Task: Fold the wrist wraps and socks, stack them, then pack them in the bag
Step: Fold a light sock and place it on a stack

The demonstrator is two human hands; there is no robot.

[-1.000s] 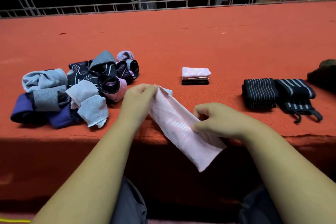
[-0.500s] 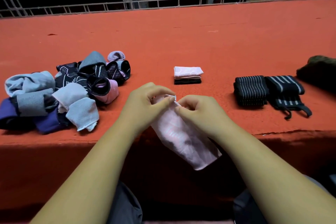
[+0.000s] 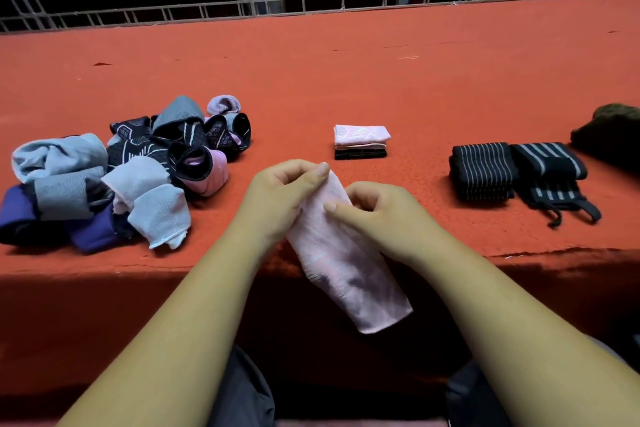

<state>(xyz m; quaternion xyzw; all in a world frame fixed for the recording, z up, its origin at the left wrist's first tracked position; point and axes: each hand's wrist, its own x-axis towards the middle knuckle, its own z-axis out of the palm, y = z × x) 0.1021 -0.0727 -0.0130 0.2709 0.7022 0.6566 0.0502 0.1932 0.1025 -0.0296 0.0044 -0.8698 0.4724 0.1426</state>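
Now left hand (image 3: 280,199), right hand (image 3: 379,217) pinch pink sock (image 3: 343,274) between sock heap (image 3: 138,170) and wraps (image 3: 485,170).

Red-orange carpeted surface (image 3: 346,80): uniform, darker on the front drop.
Pale pink knit sock (image 3: 339,253): faint lighter-pink marks mid-length.
Small stack: pink folded sock (image 3: 360,134) with white print on top, plain black folded sock (image 3: 360,153) under it.
Folded black elastic wrist wrap (image 3: 481,170): thin white stripes. Second black wrist wrap with loops (image 3: 550,173): wider grey-white stripes.
Loose sock pile: light blue-grey sock (image 3: 59,152), purple sock (image 3: 90,232), black sock with white line pattern (image 3: 138,142), pink sock with black cuff (image 3: 207,173), lilac sock (image 3: 223,104), pale blue-white sock (image 3: 159,215).
Soft dark olive bag (image 3: 609,135): no pattern visible.
Grey metal truss railing (image 3: 242,7).
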